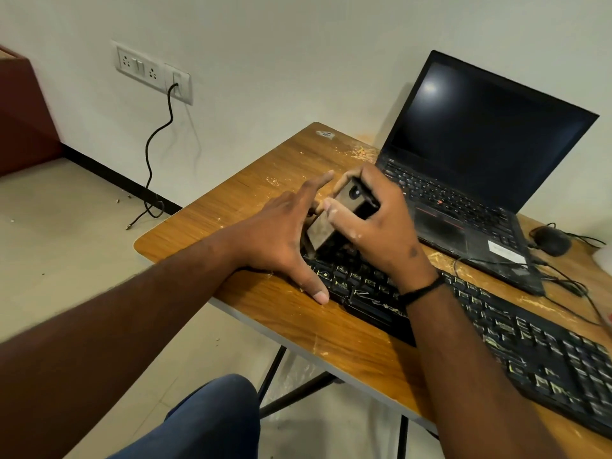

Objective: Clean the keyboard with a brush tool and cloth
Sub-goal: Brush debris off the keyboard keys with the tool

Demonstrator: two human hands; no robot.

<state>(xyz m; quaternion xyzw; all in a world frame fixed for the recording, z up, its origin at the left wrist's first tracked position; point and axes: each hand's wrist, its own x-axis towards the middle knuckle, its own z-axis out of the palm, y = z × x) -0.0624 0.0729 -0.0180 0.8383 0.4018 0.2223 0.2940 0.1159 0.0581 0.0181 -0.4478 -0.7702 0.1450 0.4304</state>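
Keyboard (496, 329): R hand (381, 223) grips brush tool (344, 207) (L hand (284, 233) splayed).

Scuffed wooden tabletop (265, 180) against the pale wall. Long black keyboard (530, 352) lies along the near edge, running from centre toward the right. Open black laptop (463, 180) sits behind the keyboard, at the back right, screen toward the wall. Small black mouse (551, 240) lies right of the laptop, cables trailing beside it. Grey block-shaped brush tool (337, 213) rests over the keyboard's left end, between the left hand (281, 233) and the right hand (374, 220). White wall socket plate (154, 72) is mounted on the wall left of the tabletop; a black cord (155, 154) hangs from it to the floor.
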